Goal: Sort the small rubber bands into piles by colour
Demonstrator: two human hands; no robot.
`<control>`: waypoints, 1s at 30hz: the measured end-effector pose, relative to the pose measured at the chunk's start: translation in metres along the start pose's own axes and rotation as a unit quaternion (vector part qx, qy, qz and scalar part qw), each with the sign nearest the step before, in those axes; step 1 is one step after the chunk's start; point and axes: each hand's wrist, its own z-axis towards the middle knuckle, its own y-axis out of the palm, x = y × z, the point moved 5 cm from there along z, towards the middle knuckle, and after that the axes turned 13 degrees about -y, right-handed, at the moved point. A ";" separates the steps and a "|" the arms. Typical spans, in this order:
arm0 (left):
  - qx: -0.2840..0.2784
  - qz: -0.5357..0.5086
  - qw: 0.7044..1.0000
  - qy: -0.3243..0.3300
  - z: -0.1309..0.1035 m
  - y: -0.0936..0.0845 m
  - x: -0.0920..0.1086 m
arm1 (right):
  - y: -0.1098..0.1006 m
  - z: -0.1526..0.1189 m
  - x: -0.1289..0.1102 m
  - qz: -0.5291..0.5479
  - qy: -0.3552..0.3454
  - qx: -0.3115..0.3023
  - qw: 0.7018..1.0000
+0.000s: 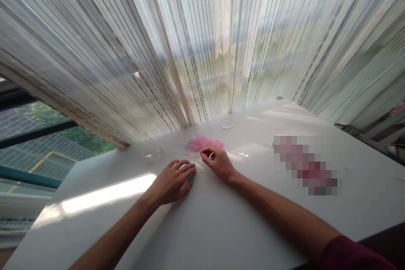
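Note:
A loose pile of small, thin pink and blue bits, looking like little rubber bands, lies on the white table. My right hand is at the pile's near edge, thumb and forefinger pinched together. Anything between those fingertips is too small to make out. Closer to me and to the left, my left hand rests palm down with curled fingers. Small teal bits show between its thumb and forefinger; their exact kind is unclear.
Left of the pile stands a clear round container. A clear round lid lies behind it, near the curtain. A long pinkish object, blurred by pixels, lies on the right. Sunlight streaks the tabletop.

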 end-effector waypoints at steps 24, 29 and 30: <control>-0.014 -0.033 0.923 -0.382 0.064 0.029 -0.107 | 0.000 0.000 0.000 -0.008 0.001 0.014 1.000; -0.027 -0.009 0.924 -0.382 0.062 0.025 -0.106 | -0.002 0.001 0.000 -0.013 0.002 0.027 1.000; -0.026 -0.007 0.924 -0.381 0.062 0.023 -0.106 | -0.003 0.002 0.000 -0.019 0.000 0.031 0.999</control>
